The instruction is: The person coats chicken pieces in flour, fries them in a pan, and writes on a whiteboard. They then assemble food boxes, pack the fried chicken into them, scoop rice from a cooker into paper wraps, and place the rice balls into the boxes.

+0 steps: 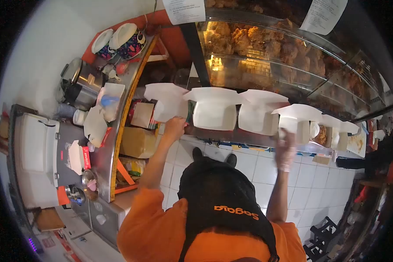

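Glass case (266,65) is sitting beyond the fingers, counter (222,134) running under a row of open boxes. From my end, I'm seeing left hand (175,128) overlapping the first box's (168,109) near edge; fingers partly hidden, can't tell if gripping. Right hand (286,148), clear-gloved, is blurring at the fourth box's (299,127) near side; can't tell if fingers are together or apart. Second box (215,115) and third box (256,120) are standing between both hands' fingers; food (322,135) is lying right of the right fingers.

Open room above white boxes (215,116), glass case (275,81) blocking behind
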### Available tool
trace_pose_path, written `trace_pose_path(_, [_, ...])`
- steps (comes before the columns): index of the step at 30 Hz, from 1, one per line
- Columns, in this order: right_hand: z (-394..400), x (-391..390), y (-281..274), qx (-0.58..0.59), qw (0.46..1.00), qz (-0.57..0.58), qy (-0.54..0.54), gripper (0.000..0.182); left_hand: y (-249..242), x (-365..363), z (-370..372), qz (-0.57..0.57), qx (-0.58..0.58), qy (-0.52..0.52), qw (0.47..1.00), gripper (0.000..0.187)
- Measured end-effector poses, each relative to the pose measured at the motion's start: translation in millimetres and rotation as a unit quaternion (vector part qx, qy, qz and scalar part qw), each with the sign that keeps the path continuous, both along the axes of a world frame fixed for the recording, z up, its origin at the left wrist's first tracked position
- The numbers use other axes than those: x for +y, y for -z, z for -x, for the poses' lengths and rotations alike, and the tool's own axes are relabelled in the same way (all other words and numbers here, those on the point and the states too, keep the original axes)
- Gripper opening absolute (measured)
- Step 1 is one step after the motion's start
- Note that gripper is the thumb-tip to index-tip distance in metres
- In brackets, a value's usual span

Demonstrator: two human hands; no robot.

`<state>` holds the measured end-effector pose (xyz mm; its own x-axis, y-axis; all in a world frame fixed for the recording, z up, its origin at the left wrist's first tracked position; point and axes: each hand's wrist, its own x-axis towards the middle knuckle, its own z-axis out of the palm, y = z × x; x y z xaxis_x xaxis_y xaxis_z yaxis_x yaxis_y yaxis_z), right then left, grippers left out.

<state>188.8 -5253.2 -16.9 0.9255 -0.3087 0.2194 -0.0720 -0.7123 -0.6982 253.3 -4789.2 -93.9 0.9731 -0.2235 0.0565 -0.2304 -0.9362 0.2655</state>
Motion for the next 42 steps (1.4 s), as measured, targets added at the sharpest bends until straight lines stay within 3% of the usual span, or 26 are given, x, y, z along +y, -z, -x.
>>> trace_pose_path(1, [-10.0,22.7,11.2,-0.106,0.979,0.121,-0.129,0.037,-7.4,1.3,5.0,-0.009,-0.012,-0.001,1.0,0.008])
trace_pose_path(2, [-11.3,60.2,-17.0,-0.037,0.973,0.117,-0.196,0.042,-10.2,1.6,11.0,-0.018,-0.02,-0.003,1.0,0.008])
trace_pose_path(3, [-19.2,89.7,-11.0,-0.029,0.958,0.131,-0.253,0.045,-9.8,2.0,12.2,-0.018,-0.024,-0.005,1.0,0.007])
trace_pose_path(5, [-41.5,133.7,20.6,0.062,0.926,0.121,-0.352,0.026,-10.9,3.8,12.2,-0.018,-0.035,-0.012,0.999,0.004])
trace_pose_path(6, [-49.8,150.5,8.7,0.115,0.889,0.229,-0.38,0.022,-14.9,2.6,11.5,-0.032,-0.032,-0.011,0.999,0.002])
trace_pose_path(10, [-58.6,157.3,28.3,0.109,0.883,0.267,-0.37,0.017,-17.6,28.4,12.2,-0.073,-0.058,-0.057,0.994,0.004])
trace_pose_path(14, [-52.5,132.2,60.4,0.007,0.904,0.277,-0.325,0.013,-39.5,43.5,27.5,-0.095,-0.046,-0.142,0.984,0.008])
trace_pose_path(18, [-61.4,120.3,86.2,-0.06,0.896,0.29,-0.33,0.016,-37.8,27.9,29.0,-0.003,-0.088,-0.013,0.996,0.009])
trace_pose_path(20, [-63.0,120.5,78.8,0.03,0.889,0.313,-0.332,0.018,-46.9,-12.4,30.9,0.031,-0.125,0.055,0.99,0.008])
trace_pose_path(21, [-62.9,120.6,75.7,0.074,0.883,0.324,-0.332,0.019,-39.6,-23.9,28.2,0.032,-0.089,0.061,0.994,0.008])
trace_pose_path(23, [-57.6,112.4,76.8,0.056,0.885,0.324,-0.329,0.023,-25.2,-38.6,24.4,0.035,-0.014,0.07,0.997,0.007])
trace_pose_path(26, [-59.0,109.3,71.0,0.063,0.883,0.346,-0.312,0.028,-22.0,-44.8,12.9,0.019,-0.018,0.111,0.993,0.005])
trace_pose_path(30, [-54.0,101.9,66.9,-0.017,0.904,0.274,-0.328,0.038,-15.5,-46.5,7.0,0.024,0.0,0.109,0.994,0.013])
trace_pose_path(33, [-47.5,109.0,22.5,0.004,0.91,0.248,-0.332,0.045,-17.6,-39.8,1.7,0.008,0.012,0.092,0.996,0.018])
trace_pose_path(35, [-43.5,112.9,7.9,0.012,0.91,0.253,-0.329,0.042,-35.5,-39.4,0.6,-0.007,0.044,0.074,0.996,0.02])
trace_pose_path(42, [-46.4,117.3,10.4,-0.032,0.913,0.249,-0.322,0.043,-15.9,-26.2,-0.3,-0.04,0.047,0.061,0.996,0.02])
